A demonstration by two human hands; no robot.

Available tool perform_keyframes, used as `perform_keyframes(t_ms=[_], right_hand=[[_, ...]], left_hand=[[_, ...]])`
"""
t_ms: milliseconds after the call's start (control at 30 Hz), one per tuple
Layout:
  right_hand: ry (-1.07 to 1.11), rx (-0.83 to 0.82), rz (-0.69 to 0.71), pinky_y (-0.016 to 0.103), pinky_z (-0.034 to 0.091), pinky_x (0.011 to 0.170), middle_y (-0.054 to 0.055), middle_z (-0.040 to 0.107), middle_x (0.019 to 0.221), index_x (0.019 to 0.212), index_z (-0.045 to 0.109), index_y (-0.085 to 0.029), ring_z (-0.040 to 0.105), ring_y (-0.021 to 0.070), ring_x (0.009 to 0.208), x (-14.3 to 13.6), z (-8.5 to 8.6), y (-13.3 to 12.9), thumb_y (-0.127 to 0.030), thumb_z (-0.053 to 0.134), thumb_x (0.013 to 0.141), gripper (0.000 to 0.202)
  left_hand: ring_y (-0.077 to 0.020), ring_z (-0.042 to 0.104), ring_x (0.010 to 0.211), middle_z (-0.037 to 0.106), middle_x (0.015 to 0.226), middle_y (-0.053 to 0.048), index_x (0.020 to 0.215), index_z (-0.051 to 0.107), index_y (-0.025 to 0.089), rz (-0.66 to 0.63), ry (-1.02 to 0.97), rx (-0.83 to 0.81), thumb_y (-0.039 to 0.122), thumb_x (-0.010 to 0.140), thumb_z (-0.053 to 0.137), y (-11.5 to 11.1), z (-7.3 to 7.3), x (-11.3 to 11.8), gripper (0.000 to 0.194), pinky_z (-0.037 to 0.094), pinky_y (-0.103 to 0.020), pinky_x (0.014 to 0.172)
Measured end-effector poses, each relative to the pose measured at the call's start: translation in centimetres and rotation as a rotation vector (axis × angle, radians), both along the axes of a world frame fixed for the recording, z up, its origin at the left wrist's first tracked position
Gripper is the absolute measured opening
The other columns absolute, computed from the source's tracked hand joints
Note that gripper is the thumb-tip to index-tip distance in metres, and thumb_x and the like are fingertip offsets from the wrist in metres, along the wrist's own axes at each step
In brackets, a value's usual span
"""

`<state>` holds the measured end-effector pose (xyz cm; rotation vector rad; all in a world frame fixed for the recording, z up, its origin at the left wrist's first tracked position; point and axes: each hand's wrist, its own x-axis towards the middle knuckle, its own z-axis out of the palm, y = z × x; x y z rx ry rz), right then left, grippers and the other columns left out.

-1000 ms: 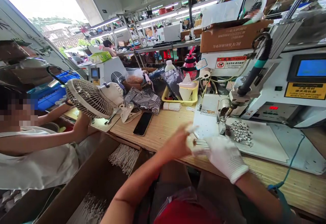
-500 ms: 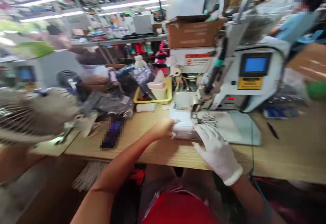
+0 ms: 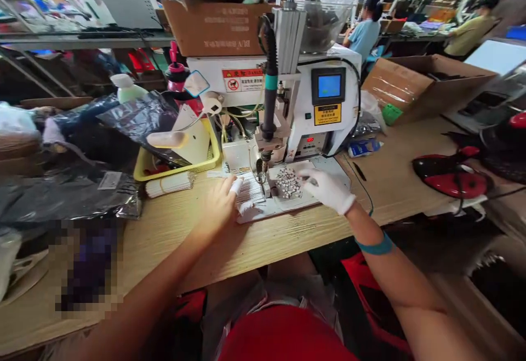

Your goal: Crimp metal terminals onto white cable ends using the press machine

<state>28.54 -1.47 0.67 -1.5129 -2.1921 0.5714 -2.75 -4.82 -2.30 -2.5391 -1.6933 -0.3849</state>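
The gloved right hand [image 3: 327, 188] has moved from the right ends of the white wires [image 3: 251, 187] to the pile of small white parts [image 3: 288, 182], while the left hand [image 3: 222, 199] stays beside the wires. That leaves the work split: the left hand attends to the wires, the right to the loose parts. The two hands are well apart. The left one's wrapped index finger and thumb are spread at the wires' left ends; whether they press or grip any, I cannot tell. The right hand's fingers are curled at the pile's right edge, and whether they pinch a part is too small to tell.

The wires lie side by side on the soldering machine's white base plate [image 3: 269, 208], left of the pile and just beside the soldering head [image 3: 269, 103]. Their long axis runs roughly sideways, slightly slanted, the right ends pointing toward the head
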Motion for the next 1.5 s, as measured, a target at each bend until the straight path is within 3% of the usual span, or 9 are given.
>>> perform_keyframes(t_ms=[133,300,433,533,833,1067,1267,1367,1500], right_hand=[[-0.132,-0.080,-0.104,0.028,0.048,0.071,0.011,0.071,0.101,0.107,0.068,-0.014,0.066,0.0198,0.082,-1.6,-0.5,3.6,-0.024,0.056,0.084,0.028],[-0.139,-0.084,0.064,0.028,0.046,0.077,0.007,0.073,0.093,0.091,0.072,-0.017,0.064,0.0194,0.087,-4.3,-0.8,5.5,-0.017,0.058,0.078,0.020],[-0.026,-0.142,0.128,0.029,0.046,0.068,0.005,0.072,0.080,0.091,0.072,-0.016,0.063,0.0182,0.075,-4.4,-0.2,6.2,-0.018,0.059,0.078,0.018],[0.038,-0.138,0.199,0.027,0.047,0.072,0.005,0.072,0.084,0.084,0.073,-0.016,0.064,0.0175,0.080,-4.7,-0.4,6.5,-0.015,0.060,0.077,0.015],[0.062,-0.129,0.250,0.028,0.046,0.079,0.003,0.073,0.095,0.092,0.073,-0.019,0.064,0.0178,0.088,-5.6,-1.7,5.9,-0.021,0.062,0.079,0.017],[0.078,-0.114,0.285,0.029,0.044,0.079,0.004,0.071,0.090,0.082,0.071,-0.015,0.062,0.0170,0.085,-6.7,-2.0,6.0,-0.012,0.062,0.073,0.013],[0.483,-0.493,0.053,0.025,0.048,0.049,0.001,0.062,0.064,0.075,0.061,-0.015,0.058,0.0116,0.053,-6.2,-0.9,4.9,-0.022,0.066,0.073,0.009],[0.777,-0.642,0.049,0.023,0.052,0.045,0.002,0.063,0.074,0.077,0.058,-0.016,0.059,0.0101,0.053,-6.4,-1.2,4.5,-0.020,0.070,0.069,0.015],[0.811,-0.675,0.100,0.019,0.048,0.036,0.002,0.063,0.068,0.081,0.058,-0.016,0.059,0.0101,0.049,-6.8,-2.4,4.4,-0.017,0.068,0.072,0.014]], left_hand=[[-0.0366,0.033,0.135,0.039,0.147,-0.020,0.144,0.037,0.009,-0.055,0.076,0.015,0.056,0.087,0.047,0.6,-1.4,2.0,0.074,0.024,-0.052,0.112],[-0.0366,0.031,0.136,0.038,0.150,-0.014,0.141,0.044,0.018,-0.032,0.103,-0.015,0.031,0.091,0.043,0.6,-0.7,2.9,0.051,0.015,-0.063,0.111],[-0.0358,0.042,0.124,0.050,0.138,-0.015,0.120,0.062,0.019,-0.054,0.030,-0.020,0.016,0.078,0.053,0.5,0.8,2.4,0.043,0.034,-0.056,0.101],[-0.0278,0.054,0.097,0.064,0.105,-0.013,0.101,0.070,0.017,-0.090,-0.094,-0.129,0.019,0.082,0.049,1.3,1.2,1.9,0.028,0.046,-0.041,0.083],[-0.0192,0.061,0.078,0.068,0.084,-0.007,0.083,0.072,0.018,-0.038,-0.181,-0.339,0.023,0.082,0.050,2.7,2.0,1.6,0.023,0.047,-0.029,0.074],[-0.0196,0.059,0.073,0.066,0.075,-0.007,0.075,0.069,0.018,-0.022,-0.091,-0.290,0.017,0.076,0.049,2.5,2.6,1.4,0.020,0.046,-0.028,0.069],[-0.0212,0.060,0.084,0.068,0.091,-0.009,0.094,0.068,0.017,-0.049,-0.165,-0.266,0.020,0.084,0.042,2.2,3.2,1.4,0.028,0.045,-0.030,0.075],[-0.0157,0.057,0.071,0.065,0.077,-0.004,0.084,0.066,0.016,-0.023,-0.350,-0.406,0.028,0.085,0.046,2.7,3.7,1.6,0.024,0.042,-0.025,0.066],[-0.0092,0.041,0.054,0.048,0.057,0.003,0.066,0.059,0.014,0.001,-0.582,-0.659,0.038,0.083,0.050,3.8,3.4,1.5,0.030,0.031,-0.021,0.052]])
